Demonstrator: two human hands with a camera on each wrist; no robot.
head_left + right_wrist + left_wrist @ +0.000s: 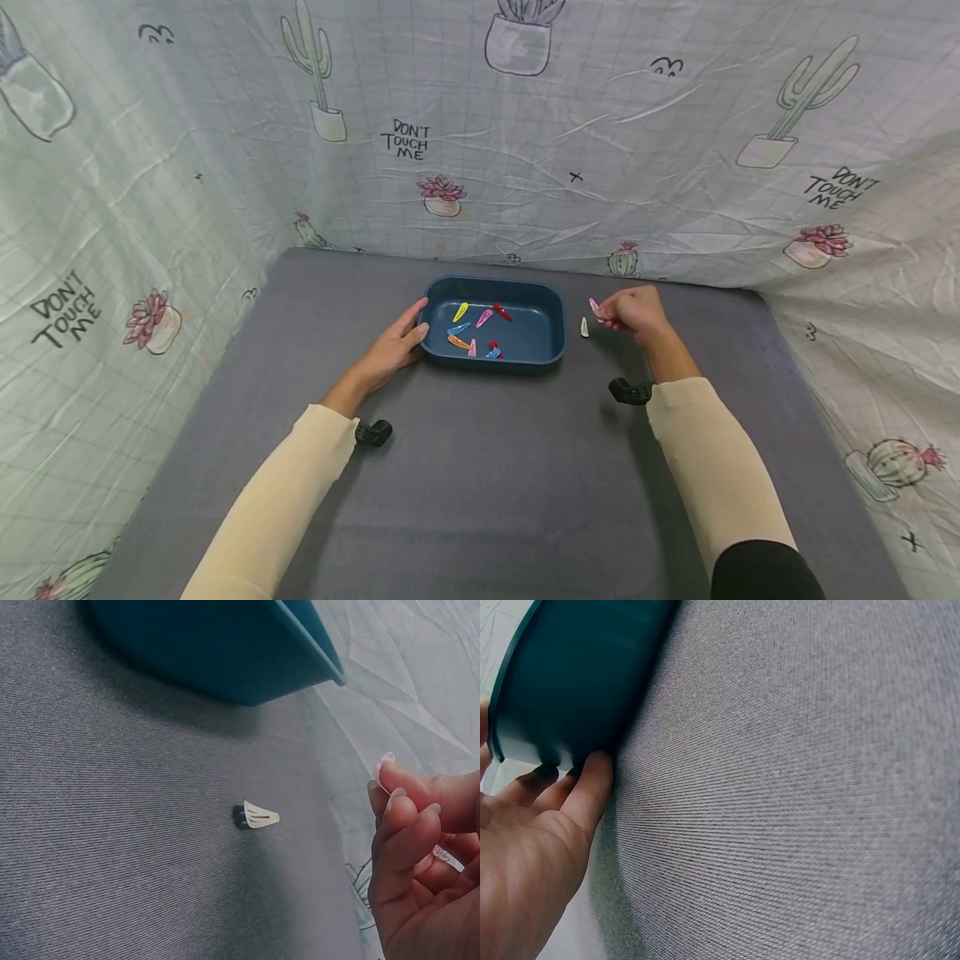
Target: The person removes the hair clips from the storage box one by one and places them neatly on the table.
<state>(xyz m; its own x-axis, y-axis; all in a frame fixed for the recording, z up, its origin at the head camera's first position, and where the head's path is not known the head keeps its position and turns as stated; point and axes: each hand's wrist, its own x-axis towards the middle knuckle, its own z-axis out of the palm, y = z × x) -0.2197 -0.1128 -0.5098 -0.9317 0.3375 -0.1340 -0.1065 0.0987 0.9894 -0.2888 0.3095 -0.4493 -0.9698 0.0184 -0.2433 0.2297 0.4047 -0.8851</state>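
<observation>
My right hand is raised just right of a dark blue tray, pinching a pink hair clip between thumb and fingertips. In the right wrist view the clip's tip pokes out past the thumb, and a pale patterned piece shows among the lower fingers. A cream hair clip lies on the cloth between tray and hand. At the tray's left end rests my left hand, its extended fingers touching the outer wall. Several coloured hair clips, among them a yellow clip, lie inside.
Grey cloth covers the table under the tray. Behind and at both sides hangs a pale curtain printed with cacti. Black wrist cameras sit below both cream sleeves.
</observation>
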